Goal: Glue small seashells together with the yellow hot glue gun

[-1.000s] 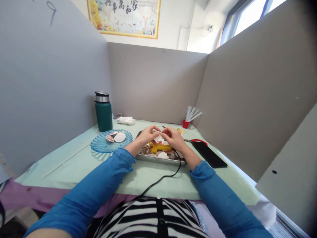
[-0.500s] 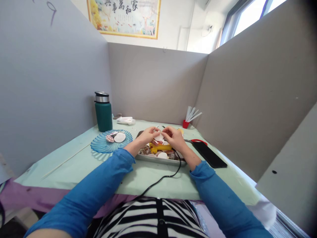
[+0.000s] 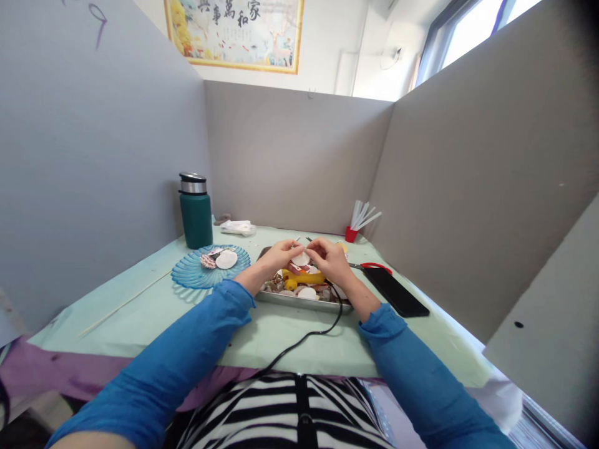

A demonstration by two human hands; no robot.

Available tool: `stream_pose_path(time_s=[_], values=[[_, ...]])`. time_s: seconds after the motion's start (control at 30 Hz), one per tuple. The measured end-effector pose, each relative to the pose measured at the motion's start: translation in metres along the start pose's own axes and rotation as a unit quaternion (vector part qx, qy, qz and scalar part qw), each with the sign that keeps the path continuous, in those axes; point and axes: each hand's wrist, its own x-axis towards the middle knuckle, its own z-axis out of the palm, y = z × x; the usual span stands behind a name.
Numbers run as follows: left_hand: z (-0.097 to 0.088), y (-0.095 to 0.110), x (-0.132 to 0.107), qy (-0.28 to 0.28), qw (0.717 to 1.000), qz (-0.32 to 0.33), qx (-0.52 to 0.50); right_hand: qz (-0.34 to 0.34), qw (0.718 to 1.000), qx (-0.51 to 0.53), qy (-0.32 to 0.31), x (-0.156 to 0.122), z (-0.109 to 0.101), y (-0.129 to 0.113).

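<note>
Above a metal tray (image 3: 309, 303), both hands are closed around a small white round piece (image 3: 301, 258), thumbs and fingertips meeting at its upper edge. My left hand (image 3: 281, 254) pinches it from the left, and my right hand (image 3: 327, 257) from the right. Some of the fingers are hidden behind the piece. Under the hands, a yellow glue gun (image 3: 304, 279) lies across the tray, its black cord (image 3: 311, 335) running toward my body. Shells (image 3: 286, 285) and another white disc (image 3: 307, 293) lie around the gun.
On the left, a blue ribbed plate (image 3: 187, 271) holds a white disc and shells, with a green bottle (image 3: 195, 218) behind it. At right lie a black phone (image 3: 395, 292) and red-handled scissors (image 3: 378, 268). A red cup (image 3: 351, 234) holds white glue sticks (image 3: 362, 214). Partitions surround the table.
Both hands stay in nearly the same spot with the white piece between them; only the fingertips have shifted slightly. The other things have not moved.
</note>
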Motion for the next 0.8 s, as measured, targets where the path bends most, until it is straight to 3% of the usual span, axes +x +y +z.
stream_pose_path(time_s=[0.53,0.8], values=[[0.0006,0.0011,-0.0002,0.044,0.997,-0.012,0.063,-0.009,0.999,0.005,-0.049,0.0002,0.0003,0.0005],[-0.0005,-0.0014,0.0015,0.033,0.998,0.008,0.055,0.004,1.000,-0.002,-0.030,-0.0001,0.0008,0.0008]])
